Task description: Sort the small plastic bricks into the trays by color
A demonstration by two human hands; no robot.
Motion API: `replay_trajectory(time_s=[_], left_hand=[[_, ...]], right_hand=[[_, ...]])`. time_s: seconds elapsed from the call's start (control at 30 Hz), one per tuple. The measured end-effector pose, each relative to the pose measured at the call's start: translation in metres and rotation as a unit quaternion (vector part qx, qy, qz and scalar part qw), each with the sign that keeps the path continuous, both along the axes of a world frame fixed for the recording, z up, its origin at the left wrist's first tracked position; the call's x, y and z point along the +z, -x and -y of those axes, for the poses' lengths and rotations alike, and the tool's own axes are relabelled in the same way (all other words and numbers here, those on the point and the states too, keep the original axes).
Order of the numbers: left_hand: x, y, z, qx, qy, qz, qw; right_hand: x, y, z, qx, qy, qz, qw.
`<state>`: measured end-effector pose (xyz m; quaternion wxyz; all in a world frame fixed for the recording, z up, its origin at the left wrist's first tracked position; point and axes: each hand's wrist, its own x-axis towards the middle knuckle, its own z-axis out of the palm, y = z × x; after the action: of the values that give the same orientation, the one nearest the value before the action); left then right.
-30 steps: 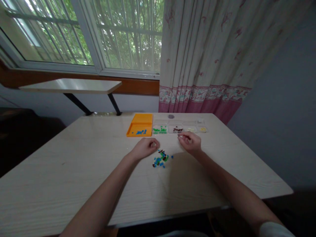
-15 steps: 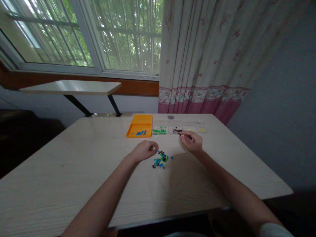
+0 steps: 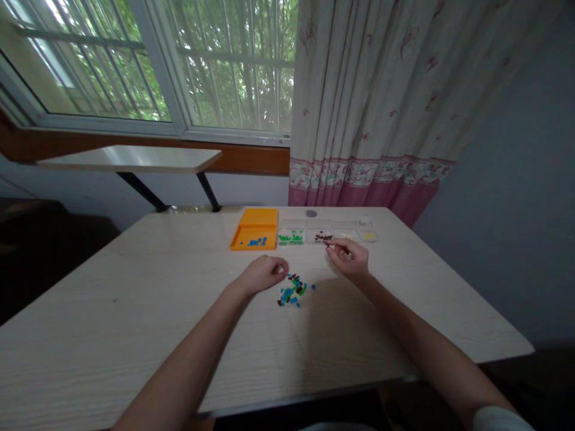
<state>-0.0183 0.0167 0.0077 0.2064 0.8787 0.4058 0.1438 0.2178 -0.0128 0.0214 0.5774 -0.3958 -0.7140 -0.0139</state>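
Note:
A loose pile of small blue, green and dark brown building bricks (image 3: 291, 291) lies in the middle of the table. My left hand (image 3: 264, 273) rests on the tabletop at the pile's upper left edge, its fingers curled together; whether anything is inside them is hidden. Beyond the pile to the right, my right hand (image 3: 349, 257) pinches what looks like a small brown brick (image 3: 327, 244) between thumb and forefinger. Those fingertips are at the front edge of a clear box (image 3: 309, 237) of dark brown bricks.
An open orange box (image 3: 254, 218) with blue bricks stands left of a clear box of green bricks (image 3: 291, 238). Clear boxes with yellow bricks (image 3: 368, 237) are at the right. A grey round object (image 3: 310, 214) lies behind. A raised shelf (image 3: 130, 158) overhangs the back left.

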Motion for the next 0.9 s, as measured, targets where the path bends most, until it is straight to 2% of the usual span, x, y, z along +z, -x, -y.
replay_trajectory(time_s=[0.13, 0.27, 0.43, 0.53, 0.6, 0.73, 0.9], left_hand=[[0.000, 0.000, 0.000, 0.003, 0.003, 0.005, 1.000], [-0.001, 0.000, 0.000, 0.004, 0.006, 0.007, 1.000], [-0.002, 0.000, -0.001, 0.003, 0.002, 0.003, 1.000], [-0.003, 0.001, -0.002, 0.008, -0.001, 0.001, 1.000], [-0.002, 0.001, -0.001, 0.011, 0.000, -0.002, 1.000], [0.000, 0.001, -0.001, 0.005, 0.001, -0.005, 1.000], [0.001, 0.001, 0.000, 0.003, -0.001, -0.006, 1.000]], right_hand=[[0.000, 0.000, -0.003, -0.022, 0.025, 0.011, 0.999], [-0.002, -0.006, -0.021, -0.092, 0.072, 0.020, 0.993], [-0.019, -0.019, -0.055, -0.174, 0.131, 0.032, 0.975], [-0.030, -0.025, -0.068, -0.197, 0.176, 0.043, 0.964], [-0.033, -0.027, -0.071, -0.200, 0.190, 0.046, 0.960], [-0.032, -0.030, -0.064, -0.186, 0.177, 0.039, 0.966], [-0.034, -0.021, -0.043, -0.100, 0.179, 0.066, 0.977]])
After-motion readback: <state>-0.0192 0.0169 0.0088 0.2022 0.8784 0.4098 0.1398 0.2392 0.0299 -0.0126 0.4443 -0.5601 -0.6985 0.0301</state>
